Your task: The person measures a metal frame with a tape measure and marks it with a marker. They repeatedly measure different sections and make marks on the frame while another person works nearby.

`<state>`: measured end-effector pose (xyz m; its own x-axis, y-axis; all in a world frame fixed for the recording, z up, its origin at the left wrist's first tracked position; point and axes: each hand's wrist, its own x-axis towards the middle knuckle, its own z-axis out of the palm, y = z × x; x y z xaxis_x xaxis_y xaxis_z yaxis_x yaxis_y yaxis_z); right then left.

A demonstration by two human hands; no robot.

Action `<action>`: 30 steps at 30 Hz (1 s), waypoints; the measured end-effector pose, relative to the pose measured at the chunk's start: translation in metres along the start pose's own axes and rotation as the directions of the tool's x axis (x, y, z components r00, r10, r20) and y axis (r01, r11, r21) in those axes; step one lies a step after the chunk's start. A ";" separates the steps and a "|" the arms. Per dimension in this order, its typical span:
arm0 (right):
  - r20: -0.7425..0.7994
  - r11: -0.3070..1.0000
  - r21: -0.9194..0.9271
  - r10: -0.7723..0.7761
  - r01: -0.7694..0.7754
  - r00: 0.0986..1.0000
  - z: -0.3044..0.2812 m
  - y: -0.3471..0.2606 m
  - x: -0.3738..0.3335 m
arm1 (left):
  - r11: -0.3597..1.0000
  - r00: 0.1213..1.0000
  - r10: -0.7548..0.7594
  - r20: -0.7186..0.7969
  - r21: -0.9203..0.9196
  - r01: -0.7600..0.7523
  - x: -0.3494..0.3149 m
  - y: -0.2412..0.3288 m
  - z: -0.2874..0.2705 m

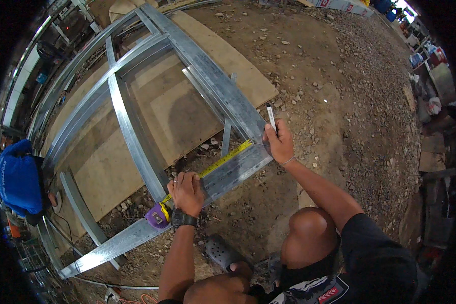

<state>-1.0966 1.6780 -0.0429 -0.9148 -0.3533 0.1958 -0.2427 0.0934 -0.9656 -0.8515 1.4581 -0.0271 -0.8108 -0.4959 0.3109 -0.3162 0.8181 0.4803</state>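
A frame of galvanized metal channels lies on the ground before me. Along its near channel runs the yellow blade of a tape measure, ending near the right corner. My left hand has its fingers curled closed over the blade, close to the purple tape case, which rests on the same channel. At the right corner my right hand grips a white marker pointing up, its fingers against the channel's end. The fingertips at the blade's end are partly hidden.
Plywood sheets lie beneath the frame on stony dirt ground. A loose metal channel lies at left. Beside it is a person in a blue shirt. Orange cord lies at the lower left; clutter lines the right side.
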 end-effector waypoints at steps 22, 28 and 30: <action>0.000 0.999 -0.044 0.003 -0.003 1.000 0.000 0.000 0.007 | 1.000 1.000 0.010 -0.013 -0.009 -0.011 0.005 -0.002 0.003; -0.003 1.000 -0.014 -0.005 0.005 1.000 -0.001 0.004 0.008 | 1.000 0.999 0.025 -0.032 -0.014 -0.025 0.006 0.000 0.003; 0.004 1.000 -0.017 -0.005 0.005 1.000 -0.001 0.004 0.008 | 1.000 0.999 0.017 -0.029 -0.012 -0.017 0.006 0.000 0.003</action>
<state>-1.1050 1.6764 -0.0453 -0.9123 -0.3577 0.1997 -0.2525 0.1073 -0.9616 -0.8577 1.4555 -0.0278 -0.8012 -0.4904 0.3428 -0.2964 0.8230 0.4846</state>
